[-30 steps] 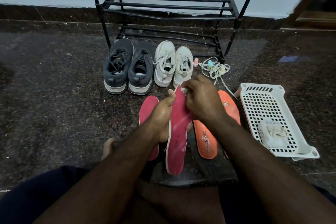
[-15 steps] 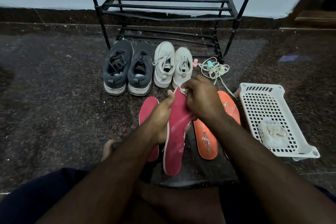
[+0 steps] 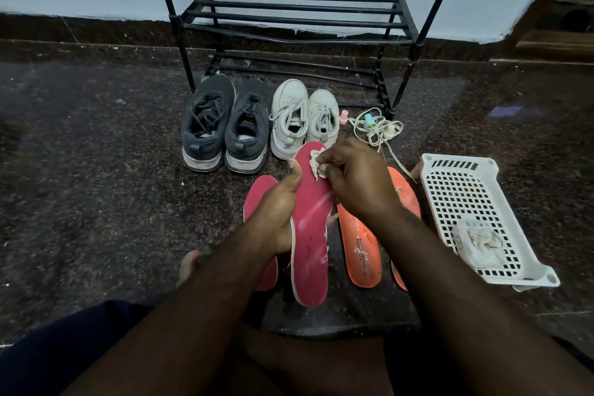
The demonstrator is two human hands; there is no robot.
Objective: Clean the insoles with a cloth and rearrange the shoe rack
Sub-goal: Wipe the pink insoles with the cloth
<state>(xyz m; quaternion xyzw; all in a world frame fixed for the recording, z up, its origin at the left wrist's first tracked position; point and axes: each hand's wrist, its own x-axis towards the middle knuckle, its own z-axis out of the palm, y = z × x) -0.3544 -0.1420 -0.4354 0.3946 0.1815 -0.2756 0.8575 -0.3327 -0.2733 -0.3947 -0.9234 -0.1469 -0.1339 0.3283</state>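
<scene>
At the centre of the frame I see the left hand [image 3: 279, 212] gripping a pink insole [image 3: 311, 228] along its left edge, thumb up against the side, holding it tilted with the toe end pointing away. The right hand [image 3: 356, 180] pinches a small white cloth [image 3: 316, 165] and presses it against the insole's upper end. Pale smears show on the insole's surface below the cloth; I think they are wet streaks, though the light is too dim to be sure.

A second pink insole [image 3: 258, 199] lies on the floor [image 3: 96, 186] just left of the held one, partly under the left forearm. Two orange insoles [image 3: 361, 251] lie right of centre, the farther one mostly hidden by the right arm.

Above the hands, a pair of dark grey sneakers [image 3: 225, 125] and a pair of white sneakers [image 3: 303, 116] stand side by side, heels toward me, in front of the black shoe rack [image 3: 295, 14] at the top centre. A tangled white cord [image 3: 377, 132] lies right of the white pair. At the right edge sits a white perforated basket [image 3: 459, 190] with a crumpled white cloth piece [image 3: 479, 244] in its near end.
</scene>
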